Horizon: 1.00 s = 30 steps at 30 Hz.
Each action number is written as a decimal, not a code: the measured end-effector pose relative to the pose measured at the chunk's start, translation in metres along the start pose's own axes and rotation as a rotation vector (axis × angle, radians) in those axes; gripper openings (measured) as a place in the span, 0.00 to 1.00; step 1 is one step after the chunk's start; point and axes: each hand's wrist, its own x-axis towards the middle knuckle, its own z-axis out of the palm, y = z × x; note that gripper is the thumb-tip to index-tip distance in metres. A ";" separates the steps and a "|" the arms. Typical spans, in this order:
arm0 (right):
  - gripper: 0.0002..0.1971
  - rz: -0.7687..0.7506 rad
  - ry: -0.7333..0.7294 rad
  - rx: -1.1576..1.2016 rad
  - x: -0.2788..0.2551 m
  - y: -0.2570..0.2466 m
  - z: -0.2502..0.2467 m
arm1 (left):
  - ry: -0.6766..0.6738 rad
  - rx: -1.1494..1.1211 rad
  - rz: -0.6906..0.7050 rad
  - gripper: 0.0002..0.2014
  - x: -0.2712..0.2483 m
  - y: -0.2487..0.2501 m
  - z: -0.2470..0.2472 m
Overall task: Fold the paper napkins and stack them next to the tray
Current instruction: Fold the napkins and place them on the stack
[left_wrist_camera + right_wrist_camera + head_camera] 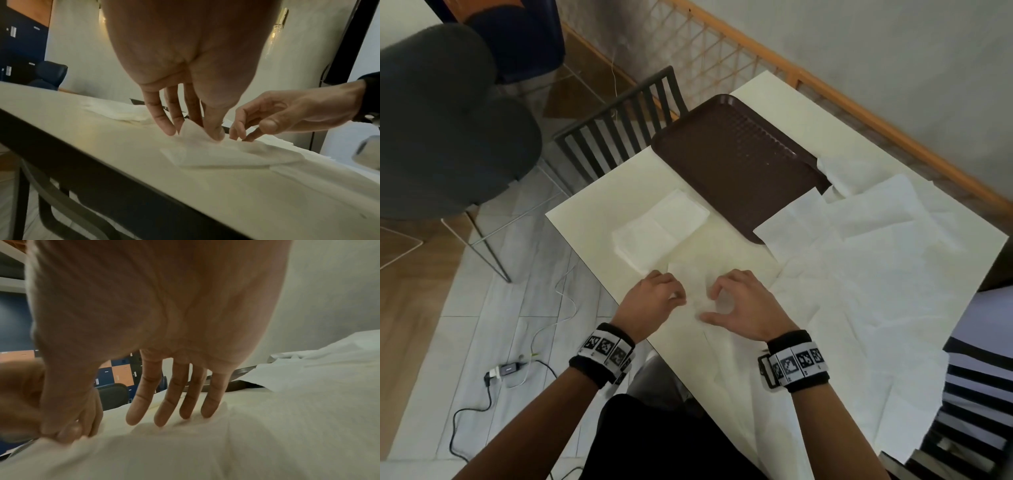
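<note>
A partly folded white napkin (pixel 697 284) lies on the cream table (pixel 592 205) between my hands. My left hand (pixel 678 296) pinches one raised corner of this napkin (pixel 216 155) between thumb and fingers (pixel 164 123). My right hand (pixel 714 301) rests its fingertips on the same napkin, with the thumb spread. In the right wrist view its fingers (pixel 141 410) are nearly straight and press the paper down. The stack of folded napkins (pixel 661 233) lies just left of the brown tray (pixel 736 161), which holds nothing.
Several unfolded napkins (pixel 876 267) cover the right half of the table and overlap the tray's near corner. A dark slatted chair (pixel 619 126) stands at the table's far side and a grey chair (pixel 448 120) to the left. Cables (pixel 517 370) lie on the floor.
</note>
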 end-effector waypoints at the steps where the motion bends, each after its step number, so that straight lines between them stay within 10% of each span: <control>1: 0.22 -0.015 0.000 -0.006 -0.002 0.000 0.001 | 0.029 -0.009 0.001 0.03 -0.001 0.002 -0.004; 9: 0.06 -0.092 0.184 0.184 -0.020 -0.001 -0.012 | 0.196 -0.274 -0.045 0.02 -0.007 0.025 -0.060; 13: 0.07 -0.141 0.236 0.334 -0.026 -0.021 -0.052 | 0.154 -0.358 -0.018 0.21 -0.009 0.043 -0.088; 19: 0.07 -0.184 0.263 0.317 -0.022 -0.031 -0.088 | 0.232 -0.363 -0.009 0.06 -0.007 0.046 -0.096; 23: 0.07 -0.204 0.210 0.345 -0.017 -0.046 -0.093 | 0.096 -0.268 0.001 0.25 -0.003 0.050 -0.093; 30: 0.09 -0.214 0.276 0.542 -0.020 -0.050 -0.109 | 0.211 -0.339 -0.003 0.10 0.003 0.032 -0.093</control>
